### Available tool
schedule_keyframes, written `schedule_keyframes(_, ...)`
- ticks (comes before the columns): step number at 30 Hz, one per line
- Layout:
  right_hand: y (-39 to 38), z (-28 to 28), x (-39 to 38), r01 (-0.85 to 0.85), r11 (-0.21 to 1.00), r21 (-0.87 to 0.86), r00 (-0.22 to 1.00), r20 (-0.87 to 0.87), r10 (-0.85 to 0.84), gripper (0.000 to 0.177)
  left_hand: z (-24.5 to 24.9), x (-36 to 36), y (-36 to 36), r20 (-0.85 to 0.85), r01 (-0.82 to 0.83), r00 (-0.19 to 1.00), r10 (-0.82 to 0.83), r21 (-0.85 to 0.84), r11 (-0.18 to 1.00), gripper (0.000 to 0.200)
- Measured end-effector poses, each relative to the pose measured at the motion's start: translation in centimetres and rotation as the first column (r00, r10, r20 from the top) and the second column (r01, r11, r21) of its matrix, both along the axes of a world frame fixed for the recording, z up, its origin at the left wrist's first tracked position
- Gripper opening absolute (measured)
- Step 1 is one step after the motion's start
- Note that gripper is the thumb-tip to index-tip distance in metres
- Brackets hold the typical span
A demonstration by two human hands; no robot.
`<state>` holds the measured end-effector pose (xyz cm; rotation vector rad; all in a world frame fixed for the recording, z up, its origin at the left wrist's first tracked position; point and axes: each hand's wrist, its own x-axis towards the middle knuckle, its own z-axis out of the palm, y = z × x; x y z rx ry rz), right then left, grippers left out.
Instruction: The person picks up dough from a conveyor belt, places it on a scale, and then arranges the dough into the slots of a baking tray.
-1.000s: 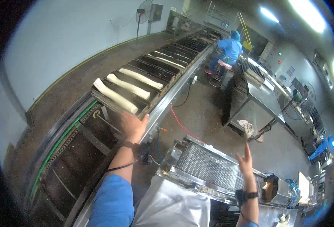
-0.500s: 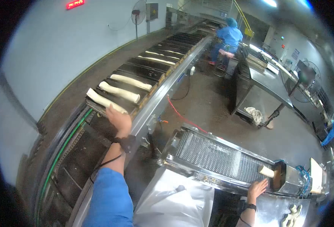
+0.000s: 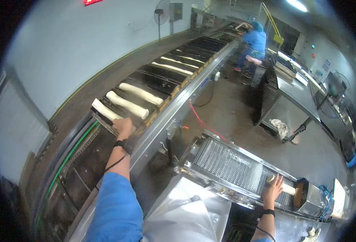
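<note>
Three dough rolls (image 3: 126,104) lie side by side in dark trays (image 3: 153,82) on a long conveyor (image 3: 158,130). The left hand (image 3: 123,126) covers the front roll's near end, fingers bent; whether they grip, I cannot tell. Rightward comes a mesh belt (image 3: 228,161). There the right hand (image 3: 273,188), fingers extended and slightly apart, lies across another roll (image 3: 289,189), whose far end meets a metal box (image 3: 313,197).

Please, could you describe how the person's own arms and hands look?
The left hand and right hand are ungloved. Each wears a black wristband, with a thin dark cable. On the left, a loose blue fabric sleeve leaves the forearm uncovered.
</note>
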<state>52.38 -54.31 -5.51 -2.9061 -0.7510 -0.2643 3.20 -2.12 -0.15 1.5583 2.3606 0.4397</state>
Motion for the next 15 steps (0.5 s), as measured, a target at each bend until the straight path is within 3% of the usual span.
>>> schedule_keyframes(1, 0.8, 0.6, -0.3, -0.001, 0.999, -0.035, 1.000, -0.006, 0.001, 0.071, 0.5, -0.2, -1.2, 0.301, -0.120, 0.951, 0.066, 0.165, 0.979, 0.061)
schedule_keyframes(2, 1.4, 0.9, -0.6, -0.004, 0.998, -0.067, 1.000, -0.014, 0.003, 0.071, 1.2, -0.8, -2.1, 0.576, -0.280, 0.815, 0.066, 0.290, 0.915, 0.061)
schedule_keyframes(4, 2.4, 0.0, -1.6, -0.046, 0.998, -0.032, 0.998, 0.031, 0.047, 0.069, 1.4, -2.6, -3.7, 0.570, -0.284, 0.817, 0.087, 0.266, 0.921, 0.063)
schedule_keyframes(7, 3.5, -1.9, -1.6, -0.183, 0.983, 0.032, 0.980, 0.086, 0.180, 0.065, 1.9, -3.9, -7.4, 0.562, -0.235, 0.822, -0.091, 0.480, 0.845, 0.052)
schedule_keyframes(8, 3.8, -2.3, -1.6, -0.195, 0.979, 0.062, 0.975, 0.118, 0.187, 0.062, 1.4, -4.8, -7.9, 0.561, -0.243, 0.824, -0.081, 0.479, 0.844, 0.052)
schedule_keyframes(10, 4.3, -2.7, -2.2, -0.214, 0.973, 0.088, 0.968, 0.149, 0.200, 0.060, 0.9, -6.4, -8.9, 0.551, -0.127, 0.792, -0.264, 0.571, 0.811, 0.045)
schedule_keyframes(11, 4.3, -1.9, -2.8, -0.231, 0.965, 0.123, 0.967, 0.140, 0.214, 0.058, 2.5, -6.3, -10.5, 0.548, -0.133, 0.796, -0.257, 0.572, 0.810, 0.045)
schedule_keyframes(13, 5.4, -1.4, -3.9, -0.253, 0.956, 0.149, 0.963, 0.135, 0.234, 0.057, 3.6, -5.8, -12.2, 0.332, -0.043, 0.887, -0.321, 0.752, 0.658, 0.046)
schedule_keyframes(15, 6.2, -1.0, -4.4, -0.303, 0.949, 0.085, 0.942, 0.179, 0.285, 0.050, 2.0, -6.4, -10.7, 0.297, 0.006, 0.890, -0.347, 0.752, 0.659, 0.048)
